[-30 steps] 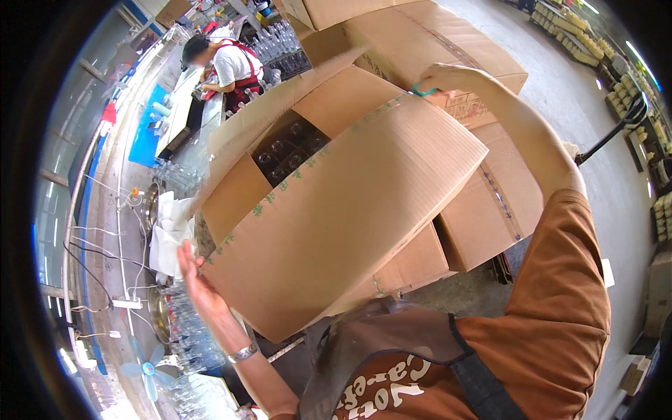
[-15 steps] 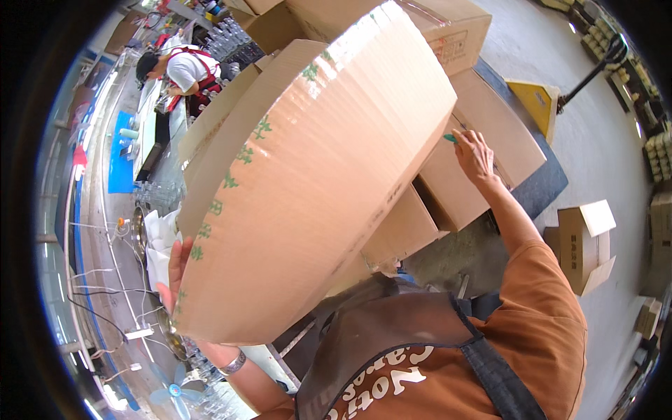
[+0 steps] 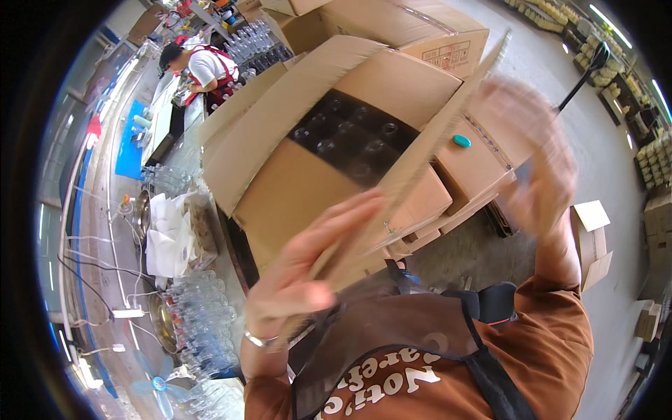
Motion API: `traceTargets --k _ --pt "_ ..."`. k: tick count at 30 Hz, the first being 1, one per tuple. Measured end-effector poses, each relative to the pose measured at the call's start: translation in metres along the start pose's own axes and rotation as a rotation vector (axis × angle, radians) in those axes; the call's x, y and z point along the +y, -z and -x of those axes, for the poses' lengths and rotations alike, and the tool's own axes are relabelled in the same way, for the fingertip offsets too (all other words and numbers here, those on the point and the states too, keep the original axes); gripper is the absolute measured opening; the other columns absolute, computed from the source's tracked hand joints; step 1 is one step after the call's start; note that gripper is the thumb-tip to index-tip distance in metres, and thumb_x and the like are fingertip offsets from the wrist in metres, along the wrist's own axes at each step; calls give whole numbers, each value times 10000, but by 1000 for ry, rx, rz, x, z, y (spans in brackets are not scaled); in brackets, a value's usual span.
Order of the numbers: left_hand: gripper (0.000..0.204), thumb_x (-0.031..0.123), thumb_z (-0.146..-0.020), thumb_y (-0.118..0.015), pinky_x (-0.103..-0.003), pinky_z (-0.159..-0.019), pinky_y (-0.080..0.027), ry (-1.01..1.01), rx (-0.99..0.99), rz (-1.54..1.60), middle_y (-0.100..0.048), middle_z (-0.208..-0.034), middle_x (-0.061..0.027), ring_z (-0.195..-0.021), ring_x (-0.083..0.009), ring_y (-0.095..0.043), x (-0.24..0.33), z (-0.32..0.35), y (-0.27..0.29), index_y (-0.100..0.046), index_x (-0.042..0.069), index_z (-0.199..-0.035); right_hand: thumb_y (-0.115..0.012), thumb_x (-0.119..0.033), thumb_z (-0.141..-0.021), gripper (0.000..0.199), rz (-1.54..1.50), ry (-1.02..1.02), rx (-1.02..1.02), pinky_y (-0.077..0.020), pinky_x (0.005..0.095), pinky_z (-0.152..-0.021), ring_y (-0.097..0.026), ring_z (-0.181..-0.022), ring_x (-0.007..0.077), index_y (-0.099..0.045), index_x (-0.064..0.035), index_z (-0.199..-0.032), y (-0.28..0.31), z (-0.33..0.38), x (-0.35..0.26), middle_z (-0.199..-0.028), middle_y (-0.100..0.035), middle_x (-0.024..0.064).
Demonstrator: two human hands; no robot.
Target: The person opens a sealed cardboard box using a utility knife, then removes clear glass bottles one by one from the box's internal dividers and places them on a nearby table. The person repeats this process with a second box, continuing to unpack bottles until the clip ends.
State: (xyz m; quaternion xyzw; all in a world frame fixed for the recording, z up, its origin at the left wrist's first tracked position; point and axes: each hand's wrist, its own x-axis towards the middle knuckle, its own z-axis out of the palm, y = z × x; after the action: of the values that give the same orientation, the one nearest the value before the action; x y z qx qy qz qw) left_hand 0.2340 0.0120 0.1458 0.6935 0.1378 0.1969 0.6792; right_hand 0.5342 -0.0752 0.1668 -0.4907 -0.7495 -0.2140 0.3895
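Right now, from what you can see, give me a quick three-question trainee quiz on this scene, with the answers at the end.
1. Which hand clearly grips the near flap of the open carton?
2. True or false: the open carton holds nothing.
3. What colour is the oval object on the neighbouring carton: A red, B green, C white?

Key:
1. The left hand; the right hand is too blurred to judge.
2. False: glassy tops show inside.
3. B, green.
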Motion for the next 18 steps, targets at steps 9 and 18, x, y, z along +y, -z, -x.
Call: traceTargets --k 9,18 --pt "900 578 -898 -577 -483 -1220 -111 -226 -231 -1006 -239 -1589 -218 -1496 -335 -174 -91 51 -24 -284 -3 -1519 -711 -302 -821 516 -125 -281 -541 -456 454 -1000 -541 -1242 353 -615 -19 -1242 -36 91 -127 -1311 -589 184" --pt "800 664 -871 -544 -536 -1194 -206 -297 0 -1431 -522 -1348 -187 -1349 -275 -430 -101 -5 68 -522 40 -1371 -661 -289 -889 503 -234 -547 -586 -349 472 -1091 -528 -1251 386 -589 -1 -1295 -178 153 -138 -1598 -218 215"
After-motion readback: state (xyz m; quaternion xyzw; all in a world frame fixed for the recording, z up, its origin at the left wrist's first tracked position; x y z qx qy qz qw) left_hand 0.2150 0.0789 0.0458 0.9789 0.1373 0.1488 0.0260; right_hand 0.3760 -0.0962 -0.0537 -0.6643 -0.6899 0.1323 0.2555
